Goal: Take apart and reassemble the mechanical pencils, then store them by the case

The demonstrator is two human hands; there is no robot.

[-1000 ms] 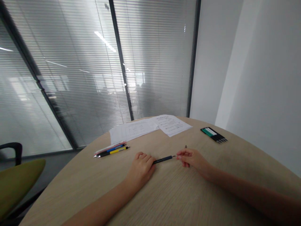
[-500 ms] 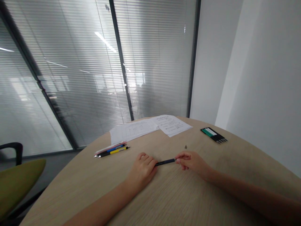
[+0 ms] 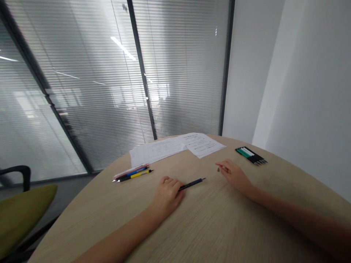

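My left hand (image 3: 167,193) rests on the wooden table (image 3: 208,226), closed around the back end of a dark pen (image 3: 192,183). The pen lies low over the table and its tip points right, free of any hand. My right hand (image 3: 234,174) is farther back and to the right. Its fingertips are pinched together on a small dark piece (image 3: 218,169) that sits on the table surface.
Several coloured pens (image 3: 133,173) lie in a bundle at the left. Printed sheets of paper (image 3: 178,146) lie at the table's far edge. A row of black, white and green pens (image 3: 251,155) lies at the right. A green chair (image 3: 19,212) stands at the left.
My right hand let go of the pen's tip and moved back and to the right, to the small dark piece. My left hand kept its hold on the pen.
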